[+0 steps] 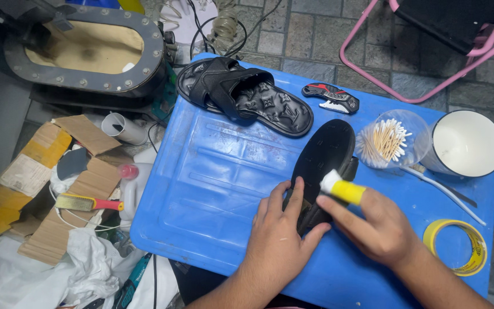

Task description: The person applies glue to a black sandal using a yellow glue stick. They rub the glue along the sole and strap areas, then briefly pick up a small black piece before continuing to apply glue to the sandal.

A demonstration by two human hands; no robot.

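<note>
Under the left hand (pixel 278 237), which pins its near end, the black sandal (pixel 322 166) looks light, bendy; the right hand (pixel 381 229) grips a yellow tube (pixel 343 189) against its sole

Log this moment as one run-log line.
left hand: steadies upturned black sandal | right hand: holds yellow tube, tip on sole | surface: blue lid | nearby: second sandal, cotton swabs, tape roll

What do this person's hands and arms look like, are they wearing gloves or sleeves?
No gloves: both the left hand and the right hand are bare, with short nails. No rings, watch or bracelets show, and both forearms are uncovered as far as the picture reaches, with no sleeve in view.
</note>
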